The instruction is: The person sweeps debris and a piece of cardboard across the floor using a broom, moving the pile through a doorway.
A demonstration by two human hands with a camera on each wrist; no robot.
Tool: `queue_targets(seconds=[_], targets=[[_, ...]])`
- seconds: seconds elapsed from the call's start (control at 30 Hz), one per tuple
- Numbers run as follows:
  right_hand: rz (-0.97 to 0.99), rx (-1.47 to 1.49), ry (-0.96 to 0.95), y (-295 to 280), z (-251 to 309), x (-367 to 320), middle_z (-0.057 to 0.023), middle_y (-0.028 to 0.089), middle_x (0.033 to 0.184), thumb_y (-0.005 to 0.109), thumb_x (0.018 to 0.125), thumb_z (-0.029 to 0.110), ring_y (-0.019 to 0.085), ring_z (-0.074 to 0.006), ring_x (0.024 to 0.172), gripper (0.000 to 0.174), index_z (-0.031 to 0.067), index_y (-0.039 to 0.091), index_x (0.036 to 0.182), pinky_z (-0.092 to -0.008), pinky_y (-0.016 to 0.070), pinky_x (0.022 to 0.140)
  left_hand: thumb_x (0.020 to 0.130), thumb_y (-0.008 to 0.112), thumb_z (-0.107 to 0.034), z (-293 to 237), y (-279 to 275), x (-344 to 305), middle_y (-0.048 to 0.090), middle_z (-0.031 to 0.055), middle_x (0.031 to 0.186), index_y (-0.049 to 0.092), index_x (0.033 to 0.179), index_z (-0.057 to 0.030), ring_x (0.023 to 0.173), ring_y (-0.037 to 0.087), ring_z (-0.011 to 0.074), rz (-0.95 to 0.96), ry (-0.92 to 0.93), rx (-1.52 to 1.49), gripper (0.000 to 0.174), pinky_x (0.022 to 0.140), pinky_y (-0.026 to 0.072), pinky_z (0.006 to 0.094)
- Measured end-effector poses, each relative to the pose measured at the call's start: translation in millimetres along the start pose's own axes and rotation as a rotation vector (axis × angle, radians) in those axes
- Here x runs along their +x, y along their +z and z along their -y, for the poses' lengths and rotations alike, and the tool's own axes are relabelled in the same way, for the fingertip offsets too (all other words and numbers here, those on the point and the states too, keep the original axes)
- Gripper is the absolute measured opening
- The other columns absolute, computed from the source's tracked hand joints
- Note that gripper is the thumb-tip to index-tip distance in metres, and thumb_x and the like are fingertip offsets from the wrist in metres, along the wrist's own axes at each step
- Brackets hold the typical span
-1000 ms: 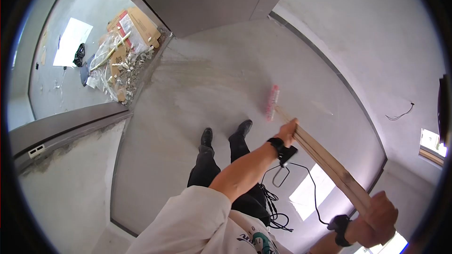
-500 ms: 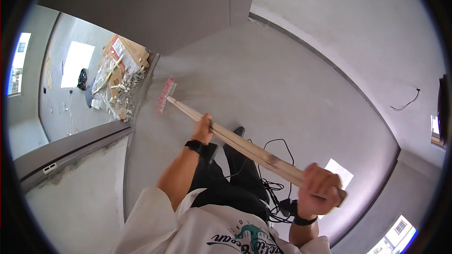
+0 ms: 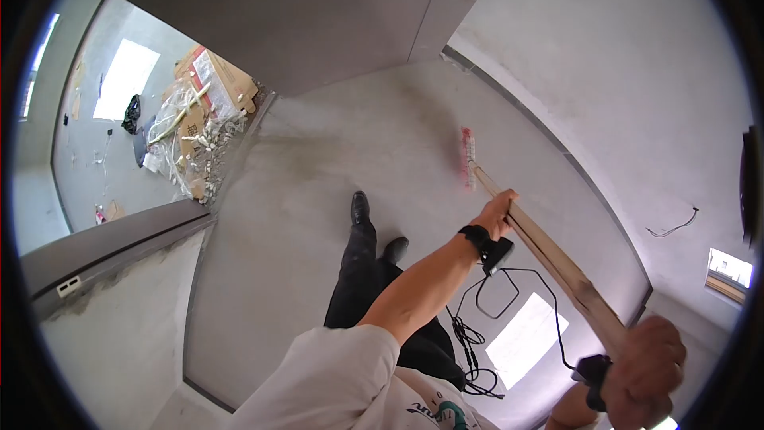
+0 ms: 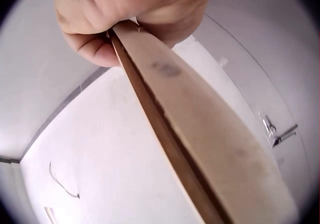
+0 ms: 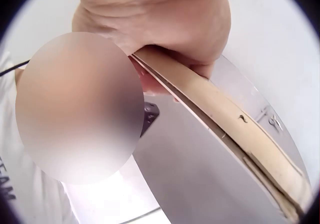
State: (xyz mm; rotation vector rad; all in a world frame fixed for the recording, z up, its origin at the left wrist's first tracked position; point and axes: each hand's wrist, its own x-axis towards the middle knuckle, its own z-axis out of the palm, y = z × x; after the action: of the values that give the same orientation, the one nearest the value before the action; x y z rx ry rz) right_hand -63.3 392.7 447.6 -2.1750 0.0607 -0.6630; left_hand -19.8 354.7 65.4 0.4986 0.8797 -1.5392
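Both hands grip a broom with a long pale wooden handle and a pink-and-white bristle head at its far end, over the grey floor. The left hand wraps the handle partway down, nearer the bristles. At the upper end, close to the right side of the head view, the right hand holds on. A long groove runs along the wood below the curled left fingers in the left wrist view. The right wrist view has the handle passing out from under the right palm.
A black shoe stands on the grey floor. Coiled black cable hangs beside the legs. Beyond a doorway sill lie cardboard, plastic and rubble. A dark panel stands ahead, and a wire sticks out from the right wall.
The broom head swung left to near the rubble doorway, then back right to about where it began. Both hands swung with it. One shoe now stands further forward.
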Motion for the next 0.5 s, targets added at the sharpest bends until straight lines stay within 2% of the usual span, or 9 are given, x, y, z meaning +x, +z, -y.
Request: queue_targets(seconds=[0.07,0.1,0.13,0.17,0.27,0.33,0.43,0.47,0.5], targets=[[-0.125,0.080,0.034,37,-30,13,-0.0022,0.035,0.045,0.037,0.070,0.013,0.035,-0.0130,0.039,0.013,0.0125,0.035,0.056,-0.0300,0.0327,0.046,0.073,0.057,-0.014,-52,-19,-10,0.043,0.0025,0.073,0.044,0.087,-0.0055,0.063,0.045,0.0134,0.037,-0.043,-0.013,0.021,0.055,0.0436,0.0285],[-0.107,0.082,0.050,41,-37,14,-0.0022,0.035,0.045,0.037,0.070,0.013,0.035,-0.0130,0.039,0.013,0.0125,0.035,0.056,-0.0300,0.0327,0.046,0.073,0.056,-0.012,-74,-42,0,0.041,0.0011,0.066,0.043,0.079,-0.0085,0.056,0.043,0.0126,0.049,0.038,-0.042,0.014,0.050,0.0400,0.0266],[-0.187,0.213,0.102,40,-44,16,-0.0020,0.036,0.044,0.037,0.070,0.014,0.034,-0.0129,0.037,0.014,0.0127,0.036,0.056,-0.0297,0.0335,0.045,0.073,0.054,-0.010,-97,-67,5,0.039,-0.0003,0.059,0.042,0.070,-0.0116,0.049,0.040,0.0118,0.058,0.133,-0.068,0.013,0.045,0.0363,0.0246],[-0.284,0.344,0.135,44,-51,24,-0.0017,0.036,0.043,0.037,0.070,0.014,0.034,-0.0128,0.035,0.014,0.0129,0.036,0.056,-0.0295,0.0342,0.044,0.073,0.055,-0.011,-119,-80,-18,0.039,-0.0008,0.058,0.041,0.068,-0.0123,0.049,0.041,0.0113,0.001,0.212,-0.076,0.014,0.045,0.0356,0.0249],[-0.306,0.470,0.114,74,-41,56,-0.0017,0.038,0.042,0.037,0.072,0.017,0.035,-0.0123,0.034,0.018,0.0132,0.036,0.054,-0.0281,0.0330,0.040,0.073,0.055,-0.013,-172,-107,-110,0.039,-0.0021,0.056,0.040,0.063,-0.0138,0.048,0.041,0.0098,-0.157,0.367,-0.110,0.018,0.044,0.0349,0.0256],[-0.302,0.458,0.131,91,-40,74,-0.0017,0.039,0.041,0.036,0.073,0.019,0.035,-0.0127,0.032,0.022,0.0127,0.034,0.052,-0.0267,0.0335,0.039,0.074,0.054,-0.012,-201,-102,-172,0.038,-0.0026,0.055,0.040,0.063,-0.0134,0.047,0.041,0.0098,-0.171,0.384,-0.086,0.019,0.043,0.0352,0.0259],[-0.309,0.602,0.137,128,-36,94,-0.0025,0.042,0.041,0.040,0.075,0.020,0.036,-0.0137,0.030,0.026,0.0117,0.034,0.051,-0.0273,0.0380,0.041,0.076,0.053,-0.013,-238,-81,-236,0.038,-0.0010,0.054,0.040,0.062,-0.0130,0.047,0.041,0.0111,-0.241,0.419,0.009,0.019,0.044,0.0360,0.0264],[-0.249,0.562,0.109,129,-31,95,-0.0029,0.043,0.042,0.042,0.075,0.020,0.038,-0.0143,0.031,0.026,0.0110,0.036,0.052,-0.0283,0.0401,0.042,0.076,0.053,-0.013,-245,-99,-219,0.038,-0.0010,0.054,0.040,0.062,-0.0130,0.047,0.041,0.0111,-0.243,0.425,0.012,0.019,0.044,0.0360,0.0264],[-0.218,0.536,0.084,128,-25,100,-0.0020,0.041,0.041,0.041,0.076,0.019,0.037,-0.0139,0.032,0.026,0.0112,0.036,0.052,-0.0279,0.0385,0.043,0.077,0.053,-0.013,-247,-134,-183,0.040,0.0006,0.058,0.042,0.068,-0.0107,0.049,0.043,0.0134,-0.195,0.453,-0.048,0.014,0.046,0.0382,0.0274]])
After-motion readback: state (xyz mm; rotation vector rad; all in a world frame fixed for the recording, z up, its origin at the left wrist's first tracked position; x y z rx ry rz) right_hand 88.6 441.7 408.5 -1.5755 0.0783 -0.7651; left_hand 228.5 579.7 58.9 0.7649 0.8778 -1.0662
